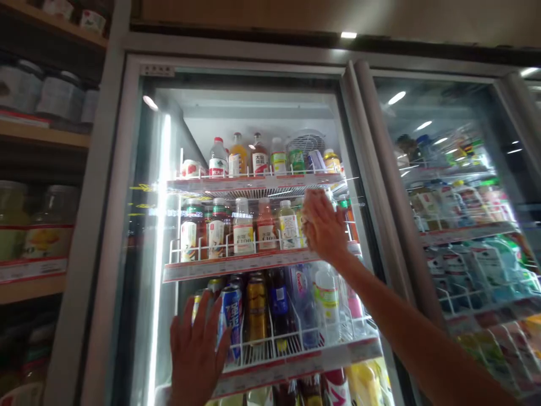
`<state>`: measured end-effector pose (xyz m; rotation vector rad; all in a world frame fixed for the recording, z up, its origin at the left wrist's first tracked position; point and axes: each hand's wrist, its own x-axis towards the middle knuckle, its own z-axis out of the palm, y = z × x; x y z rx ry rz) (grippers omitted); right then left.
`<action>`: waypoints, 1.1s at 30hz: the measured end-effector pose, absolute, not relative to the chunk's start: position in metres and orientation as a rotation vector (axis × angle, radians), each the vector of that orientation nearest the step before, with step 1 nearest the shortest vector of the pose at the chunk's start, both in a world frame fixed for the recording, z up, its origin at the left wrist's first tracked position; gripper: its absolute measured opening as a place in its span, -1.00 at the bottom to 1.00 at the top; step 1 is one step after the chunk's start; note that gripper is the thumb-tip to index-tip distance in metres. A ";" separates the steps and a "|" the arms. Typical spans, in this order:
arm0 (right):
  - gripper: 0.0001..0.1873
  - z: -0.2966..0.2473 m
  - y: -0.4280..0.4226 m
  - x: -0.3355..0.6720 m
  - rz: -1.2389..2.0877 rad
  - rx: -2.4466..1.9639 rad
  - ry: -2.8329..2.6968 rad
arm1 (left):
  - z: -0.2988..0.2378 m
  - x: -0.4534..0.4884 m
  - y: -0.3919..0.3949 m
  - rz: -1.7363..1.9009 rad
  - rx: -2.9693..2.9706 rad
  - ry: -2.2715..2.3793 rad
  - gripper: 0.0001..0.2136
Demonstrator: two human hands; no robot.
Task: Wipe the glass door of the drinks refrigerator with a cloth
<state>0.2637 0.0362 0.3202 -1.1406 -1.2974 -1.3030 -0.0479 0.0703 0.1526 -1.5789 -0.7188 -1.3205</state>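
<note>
My left hand [196, 344] is raised at the lower left with its fingers stretched and spread, flat against or just before the glass door [253, 107] of a drinks cooler. Nothing shows in it. Higher up and to the right, my right hand [323, 228] reaches to the same door, in front of the second shelf. Its fingers are blurred, and whether a thin cloth lies under them is hard to make out. Behind the glass by that hand stands a yellow-labelled tea bottle [288, 225]. A blue can [231, 316] shows beside my left fingers.
Bottles and cans fill several wire shelves [253, 265] inside the cooler. Long grey door handles [380, 146] run down the right side, beside a second stocked cooler [460, 225]. At the left, wooden shelves [38, 132] hold jars and bottles.
</note>
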 end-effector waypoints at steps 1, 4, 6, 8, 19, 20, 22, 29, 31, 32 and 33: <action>-0.42 0.326 0.036 0.271 -1.237 -1.194 -1.174 | 0.157 -0.051 0.070 -1.309 -1.593 -0.704 -0.36; -0.40 0.342 0.033 0.286 -1.098 -1.304 -0.940 | 0.185 -0.061 0.070 -1.310 -1.580 -0.699 -0.38; -0.40 0.343 0.032 0.283 -1.172 -1.288 -1.047 | 0.214 -0.066 0.071 -1.357 -1.523 -0.732 -0.40; -0.42 0.341 0.031 0.278 -1.319 -1.196 -1.277 | 0.242 -0.067 0.072 -1.428 -1.450 -0.752 -0.44; -0.44 0.380 0.035 0.279 -1.344 -1.113 -1.334 | 0.269 -0.061 0.087 -1.438 -1.445 -0.834 -0.49; -0.44 0.381 0.033 0.278 -1.381 -1.094 -1.423 | 0.268 -0.061 0.087 -1.440 -1.442 -0.826 -0.49; -0.42 0.388 0.028 0.286 -1.321 -1.161 -1.348 | 0.269 -0.062 0.087 -1.429 -1.441 -0.813 -0.49; -0.40 0.422 0.024 0.292 -1.162 -1.283 -1.115 | 0.268 -0.062 0.089 -1.403 -1.453 -0.842 -0.46; -0.42 0.423 0.027 0.279 -1.301 -1.192 -1.398 | 0.267 -0.062 0.089 -1.403 -1.454 -0.834 -0.46; -0.43 0.424 0.028 0.274 -1.340 -1.148 -1.488 | 0.267 -0.062 0.090 -1.407 -1.450 -0.832 -0.46; -0.42 0.425 0.029 0.269 -1.338 -1.124 -1.505 | 0.267 -0.061 0.090 -1.409 -1.447 -0.830 -0.46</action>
